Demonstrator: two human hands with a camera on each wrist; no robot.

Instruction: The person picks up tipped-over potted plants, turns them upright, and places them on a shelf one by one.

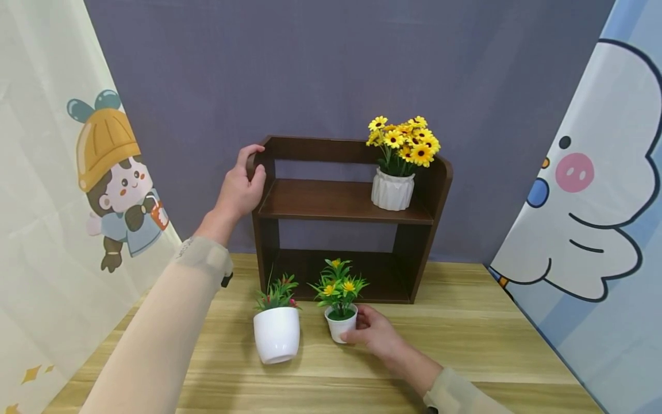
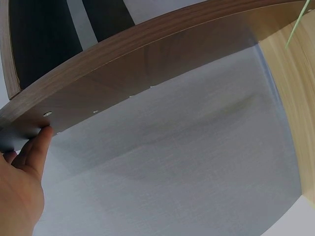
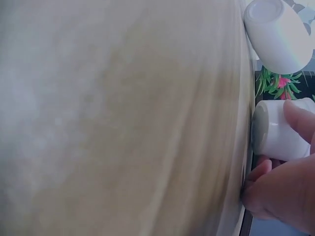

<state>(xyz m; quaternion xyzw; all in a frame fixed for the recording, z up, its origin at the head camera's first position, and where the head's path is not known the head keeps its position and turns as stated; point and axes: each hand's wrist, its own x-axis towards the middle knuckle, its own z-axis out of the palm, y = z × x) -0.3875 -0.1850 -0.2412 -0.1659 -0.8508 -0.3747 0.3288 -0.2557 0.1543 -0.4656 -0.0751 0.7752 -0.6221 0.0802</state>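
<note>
My left hand (image 1: 243, 184) grips the upper left side panel of a dark brown wooden shelf (image 1: 346, 198), thumb on the inner side; a fingertip shows against the panel in the left wrist view. In front of the shelf, my right hand (image 1: 377, 333) holds a small white pot (image 1: 341, 326) with yellow flowers and green leaves (image 1: 337, 287). Thumb and fingers lie on either side of that pot, which stands upright. To its left a larger glossy white pot (image 1: 277, 335) is tipped, with its red-flecked green plant (image 1: 278, 292) toward the shelf and its base toward me.
On the shelf's upper board, at the right, stands a ribbed white pot (image 1: 393, 190) of yellow sunflowers (image 1: 403, 141). The wooden table (image 1: 496, 328) carries everything. A grey-purple cloth (image 1: 233, 69) hangs behind, with printed cartoon curtains (image 1: 610, 172) on both sides.
</note>
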